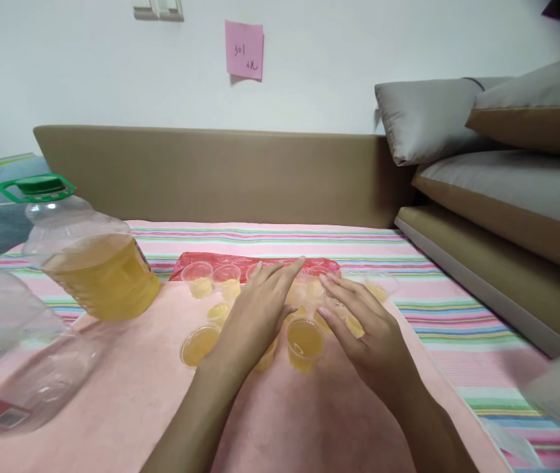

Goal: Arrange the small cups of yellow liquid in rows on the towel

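Note:
Several clear plastic cups of yellow liquid stand in rows on a pink cloth [137,407]. My left hand [259,307] is over the middle of the rows, palm down with fingers stretched out, hiding some cups. To its right, my right hand [371,322] has its fingers spread above or beside the right-hand cups. Whether either hand touches a cup is unclear. A front cup [304,345] shows between the hands, and another cup [200,346] sits left of my left wrist. Farther back, a cup [198,281] stands by a red plastic sheet [221,258].
At left stands a large bottle [107,279] of yellow liquid with a green cap and handle. A clear plastic container [23,335] lies nearer, cut by the frame edge. Grey-brown cushions [507,190] are stacked at right. A brown padded board [221,174] runs along the back.

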Tool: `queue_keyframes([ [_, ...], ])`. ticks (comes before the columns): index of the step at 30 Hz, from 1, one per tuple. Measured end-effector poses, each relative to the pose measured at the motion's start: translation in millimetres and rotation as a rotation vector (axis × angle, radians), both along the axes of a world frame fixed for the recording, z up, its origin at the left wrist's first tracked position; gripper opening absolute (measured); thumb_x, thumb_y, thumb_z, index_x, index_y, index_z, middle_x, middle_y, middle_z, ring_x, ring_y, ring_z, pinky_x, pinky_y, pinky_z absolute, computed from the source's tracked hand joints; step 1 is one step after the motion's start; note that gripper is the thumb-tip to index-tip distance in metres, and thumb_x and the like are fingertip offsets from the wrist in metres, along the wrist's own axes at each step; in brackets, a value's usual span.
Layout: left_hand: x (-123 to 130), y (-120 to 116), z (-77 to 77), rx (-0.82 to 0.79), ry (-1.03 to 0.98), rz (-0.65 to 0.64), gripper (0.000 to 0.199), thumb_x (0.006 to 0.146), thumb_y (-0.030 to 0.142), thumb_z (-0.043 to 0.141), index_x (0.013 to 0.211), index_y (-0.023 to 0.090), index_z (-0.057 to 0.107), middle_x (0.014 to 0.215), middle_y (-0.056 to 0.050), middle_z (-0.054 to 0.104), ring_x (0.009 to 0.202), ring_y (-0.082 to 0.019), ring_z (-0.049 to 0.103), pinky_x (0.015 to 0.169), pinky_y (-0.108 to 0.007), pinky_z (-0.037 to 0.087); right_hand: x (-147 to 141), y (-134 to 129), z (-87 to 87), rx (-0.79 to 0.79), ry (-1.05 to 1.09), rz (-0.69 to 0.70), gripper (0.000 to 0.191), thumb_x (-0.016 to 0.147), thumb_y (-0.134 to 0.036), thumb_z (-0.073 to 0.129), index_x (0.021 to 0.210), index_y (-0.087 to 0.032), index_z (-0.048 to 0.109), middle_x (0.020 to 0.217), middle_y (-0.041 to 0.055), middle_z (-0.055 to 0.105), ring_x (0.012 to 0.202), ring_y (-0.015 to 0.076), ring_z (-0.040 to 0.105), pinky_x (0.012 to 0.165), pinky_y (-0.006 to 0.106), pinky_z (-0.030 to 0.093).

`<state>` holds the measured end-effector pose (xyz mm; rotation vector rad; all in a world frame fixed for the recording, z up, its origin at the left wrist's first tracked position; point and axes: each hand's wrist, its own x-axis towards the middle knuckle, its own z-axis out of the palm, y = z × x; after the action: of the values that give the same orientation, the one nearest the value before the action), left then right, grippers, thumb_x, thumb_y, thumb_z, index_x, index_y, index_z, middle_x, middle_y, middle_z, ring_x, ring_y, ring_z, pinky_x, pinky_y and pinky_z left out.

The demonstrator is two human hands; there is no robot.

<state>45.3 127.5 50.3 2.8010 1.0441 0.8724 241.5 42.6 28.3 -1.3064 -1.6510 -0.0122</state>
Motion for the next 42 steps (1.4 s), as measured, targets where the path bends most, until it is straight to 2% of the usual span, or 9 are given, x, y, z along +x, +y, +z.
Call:
queue_keyframes([
  [4,0,-1,2.0,-0.021,0.006,-0.011,0.078,0.094,0.007,0.072,0.159,0.023,0.033,0.151,-0.015,0.061,0.144,-0.031,0.054,0.120,-0.060,0.045,0,-1,0.7,-0.023,0.026,-0.014,0.049,0.107,-0.034,0.061,0.155,-0.032,0.053,0.140,0.0069,0.067,0.118,0.0267,0.070,0.100,0.048,0.062],
  [7,0,-2,1.7,-0.014,0.012,-0.010,0.077,0.094,0.007,0.072,0.159,0.023,0.034,0.151,-0.015,0.061,0.143,-0.031,0.055,0.121,-0.063,0.044,0,-1,1.0,-0.024,0.007,0.017,0.039,0.107,-0.033,0.060,0.146,-0.030,0.061,0.140,0.0066,0.067,0.126,0.0277,0.066,0.106,0.048,0.059],
  [19,2,-2,2.3,-0.004,0.026,0.013,0.085,0.091,0.005,0.074,0.161,0.020,0.029,0.151,-0.017,0.061,0.141,-0.032,0.056,0.120,-0.063,0.044,-2,0,-1.0,-0.047,0.036,0.011,0.036,0.106,-0.034,0.060,0.142,-0.030,0.061,0.139,0.0058,0.067,0.125,0.0269,0.066,0.106,0.051,0.057],
  [23,2,-2,2.0,-0.008,0.005,0.015,0.087,0.092,0.007,0.074,0.162,0.021,0.026,0.152,-0.016,0.060,0.141,-0.032,0.056,0.119,-0.062,0.046,-3,0,-2.4,-0.027,0.097,-0.017,0.061,0.105,-0.034,0.061,0.162,-0.032,0.039,0.143,0.0086,0.065,0.118,0.0268,0.070,0.099,0.050,0.061],
  [27,1,-2,3.8,0.015,0.039,-0.020,0.064,0.092,0.005,0.073,0.148,0.022,0.046,0.150,-0.012,0.063,0.142,-0.033,0.056,0.120,-0.062,0.044,-3,-1,-1.0,-0.033,0.026,0.020,0.042,0.106,-0.033,0.059,0.149,-0.031,0.058,0.140,0.0074,0.066,0.127,0.0284,0.066,0.106,0.051,0.058],
  [32,2,-3,4.6,0.008,0.027,-0.003,0.060,0.094,0.004,0.068,0.147,0.023,0.047,0.150,-0.012,0.063,0.143,-0.033,0.055,0.121,-0.064,0.042,-5,-2,-3.2,-0.073,0.107,-0.042,0.074,0.105,-0.037,0.061,0.170,-0.037,0.024,0.142,0.0081,0.067,0.117,0.0287,0.072,0.094,0.052,0.064],
  [35,1,-3,5.3,0.022,0.047,-0.020,0.054,0.094,0.005,0.068,0.142,0.023,0.052,0.149,-0.012,0.064,0.142,-0.034,0.056,0.121,-0.064,0.043,-7,-2,-3.7,-0.076,0.101,-0.046,0.073,0.105,-0.037,0.060,0.170,-0.038,0.025,0.142,0.0085,0.067,0.118,0.0296,0.072,0.093,0.053,0.064],
  [37,-1,-2,6.9,0.021,0.053,-0.016,0.057,0.092,0.004,0.070,0.143,0.022,0.051,0.149,-0.012,0.064,0.142,-0.034,0.056,0.120,-0.063,0.044,-5,-2,-0.5,-0.081,0.107,-0.033,0.074,0.105,-0.036,0.060,0.170,-0.039,0.023,0.143,0.0079,0.067,0.118,0.0292,0.071,0.095,0.053,0.064],
  [42,-3,1,18.0,0.036,0.058,-0.018,0.064,0.095,0.009,0.072,0.150,0.018,0.042,0.152,-0.016,0.061,0.144,-0.034,0.055,0.122,-0.062,0.044,6,4,23.4,-0.159,0.170,0.040,0.085,0.101,-0.041,0.068,0.171,-0.039,0.020,0.138,0.0081,0.068,0.116,0.0275,0.071,0.096,0.050,0.064],
])
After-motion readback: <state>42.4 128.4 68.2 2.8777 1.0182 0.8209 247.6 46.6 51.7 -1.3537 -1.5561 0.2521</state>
